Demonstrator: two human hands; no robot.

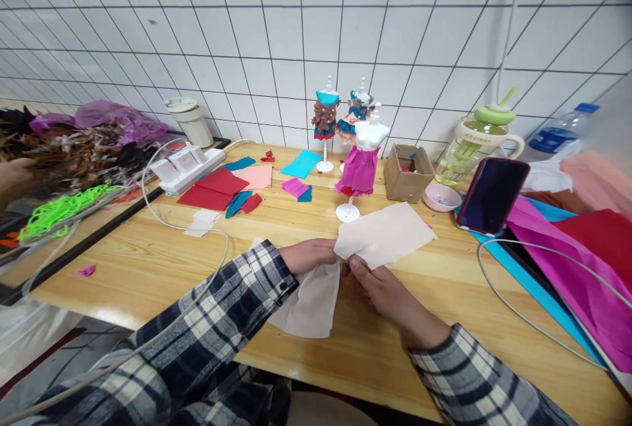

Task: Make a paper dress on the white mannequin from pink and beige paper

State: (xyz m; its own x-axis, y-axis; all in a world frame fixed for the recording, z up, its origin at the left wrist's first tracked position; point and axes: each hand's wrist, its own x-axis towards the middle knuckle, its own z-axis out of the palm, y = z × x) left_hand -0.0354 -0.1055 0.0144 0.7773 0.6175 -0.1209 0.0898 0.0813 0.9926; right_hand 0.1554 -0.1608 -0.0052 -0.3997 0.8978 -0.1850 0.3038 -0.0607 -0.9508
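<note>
A pale cream sheet extends up and to the right from between my two hands. My left hand is closed on its lower left end, and the fingertips are partly hidden behind it. My right hand pinches the sheet's lower edge, thumb on top. Another pale piece hangs below my left hand, over the table; whether the two pieces join cannot be seen. Just beyond the sheet stands a small white mannequin in a magenta skirt.
Two dressed mannequins stand behind. Coloured paper scraps and a power strip lie left. A cardboard box, pink dish, phone and looping cable are right. Another person's hand is far left.
</note>
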